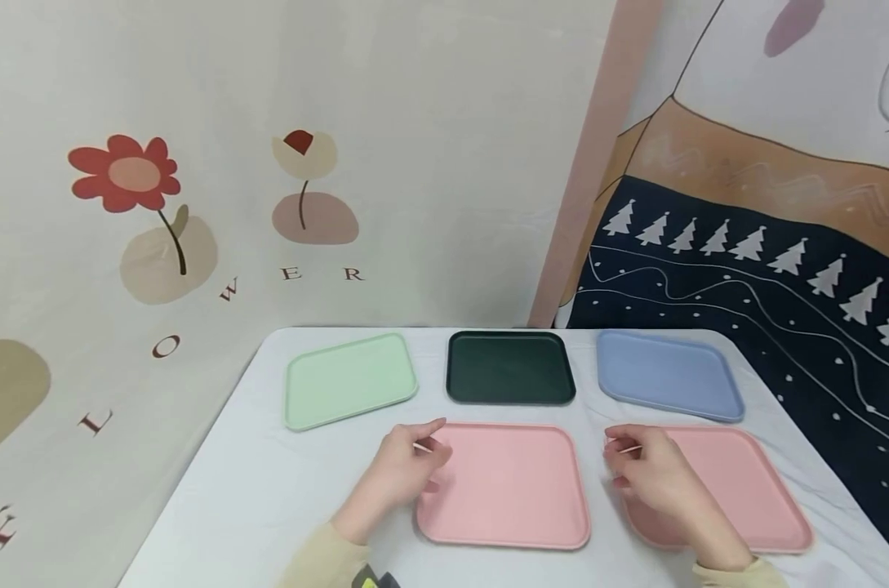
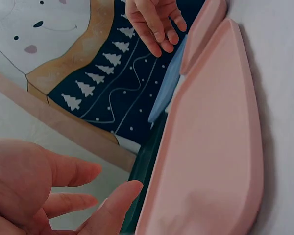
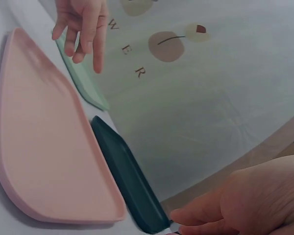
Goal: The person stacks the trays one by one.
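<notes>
My left hand (image 1: 407,461) is over the left edge of the middle pink tray (image 1: 513,486), its fingers loosely bent and apart. Nothing sits between thumb and fingers in the left wrist view, where that hand (image 2: 34,181) fills the lower left corner. Over the left side of a second pink tray (image 1: 745,490) is my right hand (image 1: 653,474), fingers relaxed and holding nothing. From the left wrist camera, the right hand (image 2: 154,22) appears at the top with its fingers hanging loosely. Both pink trays lie flat, their surfaces bare where visible.
Along the back of the white-covered table (image 1: 238,490) lie a light green tray (image 1: 352,380), a dark green tray (image 1: 510,367) and a blue tray (image 1: 668,376). Behind them hangs a cloth backdrop (image 1: 444,188) with flowers and letters, and a dark patterned one (image 1: 679,294) at right.
</notes>
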A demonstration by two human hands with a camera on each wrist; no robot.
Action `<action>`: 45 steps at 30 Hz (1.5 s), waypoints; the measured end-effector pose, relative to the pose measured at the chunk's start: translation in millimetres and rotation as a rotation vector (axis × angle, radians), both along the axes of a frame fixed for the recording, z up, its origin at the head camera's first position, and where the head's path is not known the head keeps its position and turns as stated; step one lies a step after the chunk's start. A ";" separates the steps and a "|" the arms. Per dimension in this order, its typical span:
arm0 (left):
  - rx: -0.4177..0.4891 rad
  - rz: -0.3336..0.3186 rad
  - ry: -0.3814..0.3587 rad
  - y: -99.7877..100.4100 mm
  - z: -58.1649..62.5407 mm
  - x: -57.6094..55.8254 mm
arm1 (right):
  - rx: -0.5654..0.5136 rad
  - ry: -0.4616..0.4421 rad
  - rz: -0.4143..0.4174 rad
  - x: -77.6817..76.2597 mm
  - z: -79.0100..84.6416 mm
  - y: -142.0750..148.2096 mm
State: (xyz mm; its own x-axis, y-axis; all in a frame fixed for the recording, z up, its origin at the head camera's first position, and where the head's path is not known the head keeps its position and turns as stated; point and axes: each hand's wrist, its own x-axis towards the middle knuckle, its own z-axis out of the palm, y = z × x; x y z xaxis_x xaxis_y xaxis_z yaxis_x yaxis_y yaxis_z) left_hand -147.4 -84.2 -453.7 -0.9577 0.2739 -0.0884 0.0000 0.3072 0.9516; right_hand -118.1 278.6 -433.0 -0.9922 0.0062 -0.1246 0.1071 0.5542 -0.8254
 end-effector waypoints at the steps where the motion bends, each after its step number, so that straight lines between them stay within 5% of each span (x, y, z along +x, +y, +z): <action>1: 0.013 -0.008 -0.002 2.4 1.5 -0.4 | 0.020 0.009 0.009 0.4 2.2 1.8; 19: 0.161 -0.042 -0.069 73.3 11.7 -6.5 | -0.005 0.051 0.057 -4.1 28.1 82.6; 37: 0.252 -0.049 -0.115 161.9 -5.7 -1.6 | 0.162 -0.039 0.012 -12.5 20.3 168.6; 45: 0.191 -0.020 -0.109 197.7 -8.5 2.1 | 0.257 -0.073 -0.003 -18.6 10.0 196.2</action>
